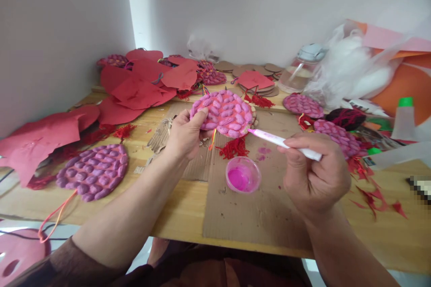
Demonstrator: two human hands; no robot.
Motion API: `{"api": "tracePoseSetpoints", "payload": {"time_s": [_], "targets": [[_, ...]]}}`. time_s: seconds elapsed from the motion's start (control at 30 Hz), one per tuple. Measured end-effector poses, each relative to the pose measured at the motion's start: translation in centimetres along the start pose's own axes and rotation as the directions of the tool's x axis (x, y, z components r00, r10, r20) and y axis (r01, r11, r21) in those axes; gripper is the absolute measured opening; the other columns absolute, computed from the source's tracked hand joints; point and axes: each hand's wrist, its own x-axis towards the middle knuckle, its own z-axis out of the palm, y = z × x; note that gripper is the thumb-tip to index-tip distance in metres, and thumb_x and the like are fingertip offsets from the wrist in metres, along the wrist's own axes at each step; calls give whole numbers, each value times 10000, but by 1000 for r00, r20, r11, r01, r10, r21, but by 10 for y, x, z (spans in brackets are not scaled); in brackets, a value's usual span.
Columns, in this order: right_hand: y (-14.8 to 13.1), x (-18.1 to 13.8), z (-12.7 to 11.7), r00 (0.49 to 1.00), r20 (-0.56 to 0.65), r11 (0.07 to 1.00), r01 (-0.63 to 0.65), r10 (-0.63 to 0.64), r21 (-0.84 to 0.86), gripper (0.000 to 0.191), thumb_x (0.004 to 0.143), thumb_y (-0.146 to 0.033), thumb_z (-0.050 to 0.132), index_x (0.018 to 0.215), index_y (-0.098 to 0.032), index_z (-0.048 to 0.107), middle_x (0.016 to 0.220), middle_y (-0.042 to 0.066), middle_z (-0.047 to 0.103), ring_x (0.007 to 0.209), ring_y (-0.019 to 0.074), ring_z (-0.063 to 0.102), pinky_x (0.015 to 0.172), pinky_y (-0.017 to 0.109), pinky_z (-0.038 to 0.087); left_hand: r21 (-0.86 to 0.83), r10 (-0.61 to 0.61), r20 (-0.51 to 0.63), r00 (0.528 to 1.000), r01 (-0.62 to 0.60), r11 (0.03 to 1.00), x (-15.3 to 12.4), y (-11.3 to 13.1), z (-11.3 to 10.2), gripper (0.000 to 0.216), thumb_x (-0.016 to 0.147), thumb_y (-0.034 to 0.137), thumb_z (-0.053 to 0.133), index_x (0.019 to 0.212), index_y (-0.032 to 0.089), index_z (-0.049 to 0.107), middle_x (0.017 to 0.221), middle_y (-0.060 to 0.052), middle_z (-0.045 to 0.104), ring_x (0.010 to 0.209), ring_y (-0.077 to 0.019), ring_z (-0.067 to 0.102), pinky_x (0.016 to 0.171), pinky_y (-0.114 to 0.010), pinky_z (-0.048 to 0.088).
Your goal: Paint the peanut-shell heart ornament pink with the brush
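My left hand [188, 132] grips a craft ornament [224, 110] by its left side, thumb on the front. It is a red plaque covered with pink-painted, peanut-like pieces; a few at its right edge are beige. A red tassel [234, 147] and a yellow-orange cord hang below it. Between the thumb and fingers of my right hand [314, 172] is a slim white paintbrush [286, 142]. Its pink tip meets or nearly meets the ornament's lower right edge. Just below stands a small clear cup [243, 175] with bright pink paint, on a cardboard sheet [256, 215].
A finished-looking purple-pink ornament [96, 172] lies at left. Red paper pieces [144, 80] are heaped behind it. More ornaments [336, 136], a glue bottle [405, 119] and red scraps [373, 199] are at right. Farther back are a jar [299, 69] and a plastic bag [353, 65].
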Motion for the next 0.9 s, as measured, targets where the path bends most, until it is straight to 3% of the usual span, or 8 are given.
{"api": "tracePoseSetpoints", "payload": {"time_s": [0.17, 0.37, 0.53, 0.67, 0.9], "targets": [[-1, -1, -2, 996, 90, 1000, -10, 10, -1, 114, 890, -182, 672, 1000, -213, 673, 857, 28, 708, 801, 188, 676, 755, 371, 517, 3, 7, 2, 1000, -7, 1000, 0, 0, 0, 313, 744, 301, 841, 809, 184, 557, 645, 37, 662, 478, -87, 622, 439, -164, 524], [-2, 0, -2, 1000, 4, 1000, -20, 20, -4, 108, 900, -170, 662, 1000, -213, 667, 785, 15, 695, 798, 191, 673, 791, 386, 520, 3, 14, 12, 1000, -14, 1000, 0, 0, -1, 290, 763, 288, 817, 815, 185, 552, 636, 40, 659, 469, -85, 615, 433, -166, 525], [-2, 0, -1, 997, 61, 999, -48, 47, 12, 104, 895, -199, 668, 997, -213, 677, 833, 29, 712, 793, 194, 679, 754, 381, 519, 17, 20, 5, 1000, -21, 1000, 0, 0, 0, 269, 780, 278, 797, 819, 185, 547, 639, 42, 659, 472, -85, 620, 448, -167, 530], [-2, 2, -1, 1000, 0, 1000, -29, 29, -3, 103, 901, -175, 661, 998, -209, 668, 799, 17, 704, 784, 186, 670, 782, 385, 512, 22, 32, 6, 999, -33, 999, 0, -1, -1, 288, 773, 297, 809, 828, 184, 549, 634, 44, 656, 462, -88, 620, 442, -167, 521], [-4, 0, -3, 994, 108, 998, 24, -17, -64, 116, 902, -167, 672, 1012, -204, 664, 868, 22, 712, 768, 154, 651, 735, 339, 493, 39, 98, 32, 995, -100, 994, 0, -2, -1, 294, 801, 298, 795, 819, 191, 522, 647, 41, 668, 459, -94, 634, 429, -171, 528]]}}
